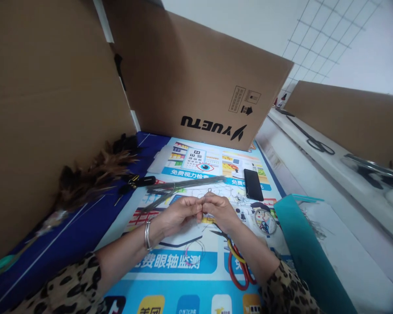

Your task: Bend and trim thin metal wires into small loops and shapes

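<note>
Fingertip to fingertip, my left hand (183,213) and my right hand (222,211) meet above the middle of the printed table cover (203,285). Both are closed in a pinch. A small, thin, wire-like loop (210,190) pokes up just above the right fingers; the rest of what they pinch is hidden. Under my right wrist lie red-and-yellow-handled scissors (238,267), blades partly apart. A bundle of thin dark wires (186,184) lies behind my left hand. Below the hands rests a faint coil of thin pinkish thread or wire (195,253).
A black phone (253,185) and a round clear dish (264,221) of small items sit to the right, beside a teal strip (311,253). Brown feathers (88,174) and a black-handled tool (144,181) lie left. Cardboard panels (196,74) enclose the back and left.
</note>
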A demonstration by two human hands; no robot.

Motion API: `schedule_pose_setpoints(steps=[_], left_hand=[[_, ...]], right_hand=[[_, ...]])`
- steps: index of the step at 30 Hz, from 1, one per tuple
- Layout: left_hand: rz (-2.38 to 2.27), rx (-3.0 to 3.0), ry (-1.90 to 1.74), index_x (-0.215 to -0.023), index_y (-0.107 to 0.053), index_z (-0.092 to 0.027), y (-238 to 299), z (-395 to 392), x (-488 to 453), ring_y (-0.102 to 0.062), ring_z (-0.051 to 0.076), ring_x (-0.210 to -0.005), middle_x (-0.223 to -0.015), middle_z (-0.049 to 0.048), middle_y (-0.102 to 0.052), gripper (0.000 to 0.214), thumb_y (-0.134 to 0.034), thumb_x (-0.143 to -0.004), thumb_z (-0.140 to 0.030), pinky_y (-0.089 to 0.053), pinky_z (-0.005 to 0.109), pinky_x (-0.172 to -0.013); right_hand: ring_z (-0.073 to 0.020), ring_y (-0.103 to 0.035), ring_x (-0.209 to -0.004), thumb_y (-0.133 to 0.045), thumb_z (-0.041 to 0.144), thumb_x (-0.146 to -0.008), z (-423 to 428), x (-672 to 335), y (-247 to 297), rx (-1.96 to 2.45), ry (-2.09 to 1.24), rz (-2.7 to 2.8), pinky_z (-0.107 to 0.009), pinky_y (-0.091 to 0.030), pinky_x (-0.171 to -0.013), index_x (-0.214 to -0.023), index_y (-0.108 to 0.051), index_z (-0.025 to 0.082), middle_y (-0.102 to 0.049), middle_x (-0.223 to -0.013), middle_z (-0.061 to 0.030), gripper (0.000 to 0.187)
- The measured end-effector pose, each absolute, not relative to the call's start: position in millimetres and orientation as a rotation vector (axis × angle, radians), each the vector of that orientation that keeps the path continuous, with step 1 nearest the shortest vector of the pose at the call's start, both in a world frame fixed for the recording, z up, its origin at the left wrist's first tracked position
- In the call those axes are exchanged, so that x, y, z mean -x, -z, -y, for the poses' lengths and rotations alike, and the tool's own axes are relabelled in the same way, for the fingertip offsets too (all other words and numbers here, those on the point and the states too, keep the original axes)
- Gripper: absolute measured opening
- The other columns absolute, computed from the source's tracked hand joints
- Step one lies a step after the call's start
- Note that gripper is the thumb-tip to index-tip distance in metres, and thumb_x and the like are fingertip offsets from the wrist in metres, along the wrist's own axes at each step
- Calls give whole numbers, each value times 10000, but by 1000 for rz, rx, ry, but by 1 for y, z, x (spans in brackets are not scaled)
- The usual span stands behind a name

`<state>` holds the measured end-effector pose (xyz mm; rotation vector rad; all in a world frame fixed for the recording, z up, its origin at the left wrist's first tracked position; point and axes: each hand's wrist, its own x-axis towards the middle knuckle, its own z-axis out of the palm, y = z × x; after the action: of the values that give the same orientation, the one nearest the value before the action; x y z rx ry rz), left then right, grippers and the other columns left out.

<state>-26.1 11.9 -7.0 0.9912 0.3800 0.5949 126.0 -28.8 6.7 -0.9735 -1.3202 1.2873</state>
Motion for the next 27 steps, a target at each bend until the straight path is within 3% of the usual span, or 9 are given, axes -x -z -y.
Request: schedule_pose_setpoints(steps=[5, 14, 19, 27], left_hand=[[-408, -1012, -572, -734, -628, -137, 13, -11, 25, -433, 80, -494, -553, 12, -547, 152, -617, -751, -288, -308, 213, -522], [-466, -1224, -538, -715, -618, -139, 16, -16, 25, -513, 130, -692, -715, 51, -591, 176, -568, -783, -294, -372, 253, -698], [-484, -1328, -528, -787, -574, -157, 16, -17, 23, -510, 125, -647, -678, 27, -588, 164, -525, -807, -312, -381, 257, -667], [-581, -1660, -570, -729, -584, -138, 6, -21, 26, -508, 100, -595, -649, -3, -580, 215, -451, -833, -272, -389, 228, -613]], right_hand=[[-119, -529, -702, -625, 338, -733, 31, -123, -9, 1074, -1080, 1301, -254, -449, -677, -614, -611, 187, -527, -741, -2, 192], [-128, -536, -768, -510, 277, -812, 30, -124, -19, 1237, -777, 1489, -244, -436, -741, -603, -577, 205, -539, -725, 0, 230], [-134, -533, -736, -483, 297, -835, 31, -125, -20, 1270, -716, 1532, -255, -426, -735, -600, -578, 203, -548, -665, -2, 270], [-129, -527, -725, -524, 290, -800, 31, -127, -26, 1269, -697, 1452, -241, -408, -714, -577, -578, 183, -554, -665, 1, 253]])
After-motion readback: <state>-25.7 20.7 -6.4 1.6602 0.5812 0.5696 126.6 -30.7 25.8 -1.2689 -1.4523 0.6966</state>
